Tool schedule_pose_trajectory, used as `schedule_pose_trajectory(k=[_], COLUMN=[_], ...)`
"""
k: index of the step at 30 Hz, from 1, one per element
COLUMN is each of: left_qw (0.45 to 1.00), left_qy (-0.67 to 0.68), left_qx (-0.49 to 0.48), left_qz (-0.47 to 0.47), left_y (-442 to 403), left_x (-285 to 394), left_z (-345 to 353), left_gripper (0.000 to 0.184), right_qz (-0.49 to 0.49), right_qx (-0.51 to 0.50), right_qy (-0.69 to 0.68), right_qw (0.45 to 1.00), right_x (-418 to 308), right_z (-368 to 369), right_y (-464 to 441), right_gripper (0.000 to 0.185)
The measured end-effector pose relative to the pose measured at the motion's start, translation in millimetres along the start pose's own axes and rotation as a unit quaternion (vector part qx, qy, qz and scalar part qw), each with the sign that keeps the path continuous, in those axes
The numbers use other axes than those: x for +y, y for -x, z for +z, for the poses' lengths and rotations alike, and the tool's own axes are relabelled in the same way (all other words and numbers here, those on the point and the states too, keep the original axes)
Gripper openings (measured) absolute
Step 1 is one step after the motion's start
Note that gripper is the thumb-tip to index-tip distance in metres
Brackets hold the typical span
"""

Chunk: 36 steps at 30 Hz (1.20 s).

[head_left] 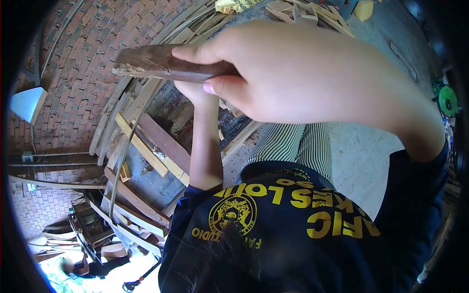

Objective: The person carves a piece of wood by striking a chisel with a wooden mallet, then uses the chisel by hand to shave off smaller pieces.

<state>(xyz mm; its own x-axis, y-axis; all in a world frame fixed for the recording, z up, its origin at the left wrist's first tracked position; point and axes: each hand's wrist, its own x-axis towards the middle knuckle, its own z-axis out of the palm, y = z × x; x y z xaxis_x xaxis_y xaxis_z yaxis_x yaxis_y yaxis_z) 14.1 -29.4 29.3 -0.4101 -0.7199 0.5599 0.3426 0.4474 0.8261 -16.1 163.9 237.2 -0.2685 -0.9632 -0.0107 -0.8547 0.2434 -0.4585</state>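
Observation:
My right hand (244,68) is closed on a dark brown wooden piece (151,63), with one finger along its upper side and another digit pressed underneath. The piece lies nearly level across the upper left, and its far left end looks rough and chipped. Just below it, my left hand (190,89) reaches up behind the wood and appears to meet its underside. The fingers of that hand are hidden by the piece, so their grip does not show.
Wooden planks (156,151) and curved offcuts lie on the floor to the left, along a brick wall (78,73). A yellow bag (234,5) sits at the top. On the right is a round green object (447,101). Another person (100,266) is at the lower left.

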Motion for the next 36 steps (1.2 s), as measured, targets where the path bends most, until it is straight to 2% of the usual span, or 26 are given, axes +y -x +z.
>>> schedule_pose_trajectory(k=[1,2,3,5,6,7,9,10,11,12,14,15,16,17,19,21,23,24,25,26,27,28,30,32,33,36], left_qw=[0.999,0.997,0.985,0.993,0.991,0.990,0.990,0.997,0.996,0.994,0.991,0.993,0.992,0.991,0.987,0.987,0.993,0.991,0.985,0.993,0.995,0.995,0.989,0.988,0.986,0.983], left_qy=[0.001,-0.029,-0.059,-0.066,0.067,0.066,-0.112,0.000,0.005,0.034,0.064,0.008,-0.049,-0.051,-0.096,-0.097,0.036,0.008,-0.020,0.011,0.045,0.046,-0.044,-0.071,-0.099,-0.127], left_qx=[-0.015,0.069,0.153,0.088,0.104,0.109,0.070,0.076,0.057,0.075,0.096,0.103,0.109,0.114,0.118,0.127,0.112,0.114,0.115,0.100,0.085,0.084,0.122,0.128,0.131,0.131], left_qz=[-0.036,0.006,0.048,0.032,-0.061,-0.061,0.058,0.009,0.069,0.066,0.062,0.053,0.043,0.042,0.054,0.031,0.020,0.075,0.130,0.068,0.005,0.005,0.071,0.048,0.025,0.033], left_y=[-2,-4,-6,-12,-9,-10,-11,-9,-6,-5,-4,-3,-2,-3,-3,-5,-6,-7,-8,-1,3,2,2,1,1,0], left_x=[11,21,33,16,-8,3,25,29,22,21,20,23,24,22,14,8,10,7,6,6,11,11,13,19,21,19], left_z=[0,12,24,1,-2,-2,2,5,6,10,10,6,2,2,5,2,3,4,5,4,3,3,0,0,-1,0], left_gripper=[0.041,0.040,0.039,0.035,0.031,0.031,0.032,0.034,0.035,0.035,0.034,0.033,0.031,0.031,0.028,0.026,0.028,0.032,0.036,0.045,0.055,0.055,0.035,0.033,0.031,0.030], right_qz=[-0.051,-0.053,-0.047,-0.034,-0.027,-0.019,0.001,0.013,0.026,0.027,0.092,0.093,0.055,0.015,-0.066,-0.147,-0.226,-0.264,-0.268,-0.141,-0.006,-0.005,-0.055,-0.083,-0.063,0.001], right_qx=[0.082,0.080,0.036,-0.056,-0.101,-0.148,-0.238,-0.281,-0.322,-0.323,-0.275,-0.279,-0.222,-0.163,-0.044,0.077,0.197,0.256,0.253,0.129,-0.001,-0.001,0.047,0.066,0.049,0.001], right_qy=[0.036,0.037,0.004,-0.064,-0.096,-0.127,-0.186,-0.215,-0.243,-0.241,-0.170,-0.167,-0.123,-0.079,0.008,0.092,0.172,0.209,0.208,0.105,-0.001,0.000,-0.045,-0.067,-0.064,-0.051], right_qw=[0.995,0.995,0.998,0.996,0.990,0.981,0.953,0.935,0.914,0.915,0.942,0.941,0.966,0.983,0.997,0.982,0.938,0.906,0.906,0.976,1.000,1.000,0.996,0.992,0.995,0.999], right_x=[2,5,6,10,11,12,11,8,5,-1,-15,-16,-14,-10,0,11,16,14,11,6,2,4,13,14,12,4], right_z=[3,1,-3,-14,-22,-31,-47,-55,-61,-65,-69,-67,-61,-53,-32,-11,3,6,7,10,11,11,13,15,15,12], right_y=[1,0,-1,-6,-10,-14,-20,-22,-23,-21,-15,-17,-18,-21,-24,-27,-28,-29,-27,-23,-20,-19,-15,-16,-18,-21], right_gripper=[0.035,0.035,0.035,0.034,0.033,0.033,0.032,0.032,0.032,0.032,0.022,0.022,0.023,0.024,0.028,0.033,0.038,0.041,0.041,0.042,0.044,0.044,0.045,0.046,0.046,0.045])
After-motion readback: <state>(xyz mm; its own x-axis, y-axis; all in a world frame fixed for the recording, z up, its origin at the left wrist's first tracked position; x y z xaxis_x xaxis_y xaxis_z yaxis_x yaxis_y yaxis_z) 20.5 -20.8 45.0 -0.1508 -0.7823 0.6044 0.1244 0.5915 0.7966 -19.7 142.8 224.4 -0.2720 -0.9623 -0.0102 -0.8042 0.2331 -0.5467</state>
